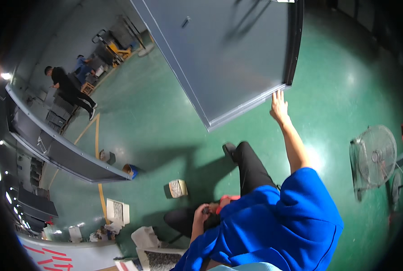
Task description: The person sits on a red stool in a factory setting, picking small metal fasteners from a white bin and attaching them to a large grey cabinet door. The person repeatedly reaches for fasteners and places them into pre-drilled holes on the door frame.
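Observation:
A large grey metal panel (228, 58) with folded edges stands tilted in front of me. My right hand (279, 107) reaches up to its lower right corner, fingers stretched out and touching the rim. Low near my knee, my left hand (202, 212) is closed around a dark-ended, red-bodied thing (227, 199). It looks like a hand tool, but my blue sleeve and body hide part of it, so its exact kind is unclear.
At left stands another grey panel (66, 151). Boxes with small metal parts (158, 259) and a small carton (178, 188) lie on the green floor. A fan (375, 156) stands right. Far left are a person in black (66, 86), another in blue (81, 67), and a yellow pallet jack (119, 52).

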Demonstrator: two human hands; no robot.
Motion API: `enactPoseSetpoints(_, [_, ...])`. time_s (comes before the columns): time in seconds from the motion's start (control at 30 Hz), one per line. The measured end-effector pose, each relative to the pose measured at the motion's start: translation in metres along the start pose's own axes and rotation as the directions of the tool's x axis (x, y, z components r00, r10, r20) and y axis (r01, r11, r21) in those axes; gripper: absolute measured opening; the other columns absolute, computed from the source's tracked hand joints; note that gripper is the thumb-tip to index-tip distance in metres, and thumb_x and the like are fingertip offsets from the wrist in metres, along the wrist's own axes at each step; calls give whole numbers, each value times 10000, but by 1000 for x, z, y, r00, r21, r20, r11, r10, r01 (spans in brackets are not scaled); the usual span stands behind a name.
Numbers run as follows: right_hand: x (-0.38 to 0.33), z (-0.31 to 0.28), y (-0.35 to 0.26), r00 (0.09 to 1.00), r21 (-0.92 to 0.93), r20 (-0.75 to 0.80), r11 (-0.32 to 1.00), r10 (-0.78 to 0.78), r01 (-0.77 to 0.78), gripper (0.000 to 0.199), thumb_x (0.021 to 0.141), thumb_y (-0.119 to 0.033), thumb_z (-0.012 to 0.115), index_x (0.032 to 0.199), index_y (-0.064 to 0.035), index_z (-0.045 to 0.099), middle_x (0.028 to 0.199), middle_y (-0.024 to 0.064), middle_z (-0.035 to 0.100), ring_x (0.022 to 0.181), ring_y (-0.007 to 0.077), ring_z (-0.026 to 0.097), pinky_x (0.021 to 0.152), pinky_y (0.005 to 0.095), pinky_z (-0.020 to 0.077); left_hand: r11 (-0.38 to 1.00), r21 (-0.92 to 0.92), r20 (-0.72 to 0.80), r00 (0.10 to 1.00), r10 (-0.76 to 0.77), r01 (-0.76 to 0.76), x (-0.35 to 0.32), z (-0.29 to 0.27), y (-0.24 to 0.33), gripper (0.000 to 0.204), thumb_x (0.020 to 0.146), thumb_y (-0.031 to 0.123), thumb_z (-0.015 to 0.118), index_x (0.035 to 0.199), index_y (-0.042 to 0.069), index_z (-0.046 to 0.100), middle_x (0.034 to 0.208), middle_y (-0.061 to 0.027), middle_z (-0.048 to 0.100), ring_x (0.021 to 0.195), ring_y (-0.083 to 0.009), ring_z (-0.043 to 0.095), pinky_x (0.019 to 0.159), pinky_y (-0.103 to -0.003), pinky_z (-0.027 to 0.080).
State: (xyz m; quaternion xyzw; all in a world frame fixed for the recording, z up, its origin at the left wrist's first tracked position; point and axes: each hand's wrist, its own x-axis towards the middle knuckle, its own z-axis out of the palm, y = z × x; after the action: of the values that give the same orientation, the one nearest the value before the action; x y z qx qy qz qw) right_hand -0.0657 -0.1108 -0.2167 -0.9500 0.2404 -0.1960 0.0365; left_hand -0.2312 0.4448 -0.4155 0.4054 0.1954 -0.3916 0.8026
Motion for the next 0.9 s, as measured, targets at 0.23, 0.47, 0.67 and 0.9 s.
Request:
enactPoseSetpoints(0.23, [-15, -10, 16, 998, -7, -23, 998, 54, -55, 641, 587, 36, 537, 1185, -7, 312, 1344, 194, 200, 1239, 337, 237, 908, 521, 319, 997, 70, -52, 999, -9, 13, -13, 16, 2, 213, 860, 218, 439, 860, 23, 525, 801, -98, 559, 689, -190, 547, 627, -303, 473])
enactPoseSetpoints(0.47, [-34, -23, 14, 996, -12, -24, 996, 88, -88, 629, 583, 36, 536, 1173, 1, 319, 1326, 229, 210, 1221, 346, 268, 892, 474, 345, 994, 94, -34, 998, -45, 48, -25, 11, 2, 214, 865, 223, 437, 861, 26, 521, 795, -94, 561, 685, -181, 545, 642, -296, 471])
enactPoseSetpoints(0.67, [-54, -29, 16, 994, -12, -70, 996, 83, -84, 605, 587, 50, 519, 1157, -1, 321, 1316, 242, 218, 1195, 346, 300, 870, 462, 362, 985, 162, 14, 998, -64, 61, -35, 4, 3, 222, 866, 233, 434, 865, 32, 528, 806, -90, 566, 689, -174, 545, 656, -286, 460])
enactPoseSetpoints(0.9, [-73, -37, 17, 988, 42, -104, 993, 112, -108, 552, 633, 32, 523, 1154, -16, 346, 1294, 235, 259, 1101, 333, 400, 815, 436, 396, 985, 156, -45, 997, -67, 73, -39, -5, 2, 218, 871, 221, 427, 880, 27, 524, 833, -89, 568, 709, -166, 546, 666, -287, 458])
